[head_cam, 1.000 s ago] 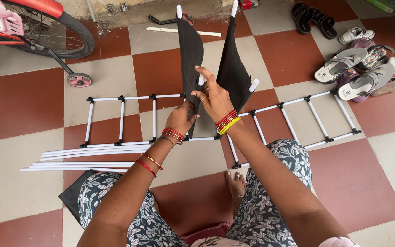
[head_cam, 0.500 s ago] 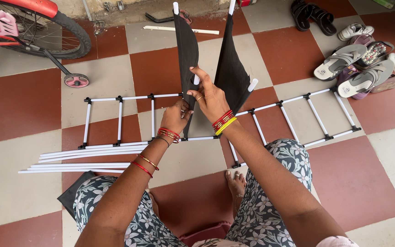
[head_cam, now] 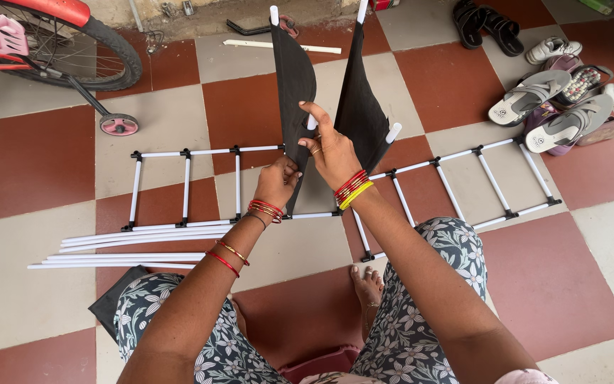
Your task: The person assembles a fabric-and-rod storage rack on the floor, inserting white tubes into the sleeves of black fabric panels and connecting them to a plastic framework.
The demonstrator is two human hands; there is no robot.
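1. Black fabric panel [head_cam: 294, 92] stands upright above floor [head_cam: 30, 299], sleeved on white rod [head_cam: 310, 122].
2. Left hand [head_cam: 277, 181] closed on panel's lower edge; right hand [head_cam: 330, 146] grips rod.
3. Judgement: keep fabric taut, rod aligned with sleeve.

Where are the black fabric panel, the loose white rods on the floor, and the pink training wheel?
black fabric panel [head_cam: 294, 85], head view, upper part of the left sheet.
loose white rods [head_cam: 136, 238], head view, middle of the bundle on the tiles.
pink training wheel [head_cam: 119, 125], head view, the wheel's hub.
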